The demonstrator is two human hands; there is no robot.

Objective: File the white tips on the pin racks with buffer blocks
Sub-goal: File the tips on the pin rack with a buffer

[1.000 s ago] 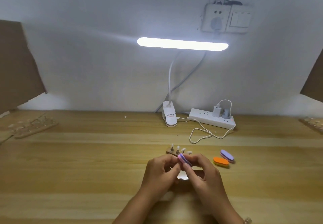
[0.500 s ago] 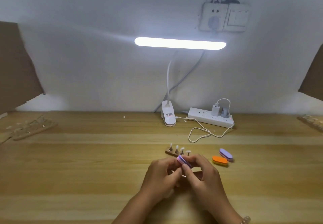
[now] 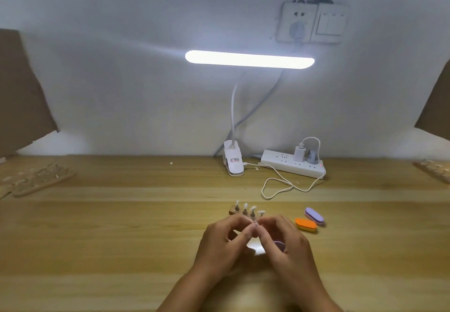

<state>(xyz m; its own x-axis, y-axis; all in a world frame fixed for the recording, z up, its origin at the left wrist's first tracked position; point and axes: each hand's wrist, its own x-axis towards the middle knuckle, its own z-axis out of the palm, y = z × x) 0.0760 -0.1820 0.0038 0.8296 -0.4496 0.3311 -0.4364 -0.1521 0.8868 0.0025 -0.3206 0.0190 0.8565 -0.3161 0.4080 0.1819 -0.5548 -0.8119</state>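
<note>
Near pin rack (image 3: pixel 233 212), left hand (image 3: pixel 222 242) pinching white tip (image 3: pixel 255 224); right hand (image 3: pixel 289 248) gripping purple buffer block (image 3: pixel 279 245)

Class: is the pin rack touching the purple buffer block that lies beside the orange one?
Apart. The head view shows a stretch of bare table between the pin rack and the purple buffer block, right of it.

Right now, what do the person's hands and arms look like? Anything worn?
The left hand and right hand are bare: no gloves, no rings visible. Both forearms are bare too, with no sleeves in frame. No watch or band shows before the lower edge cuts the arms off.
</note>
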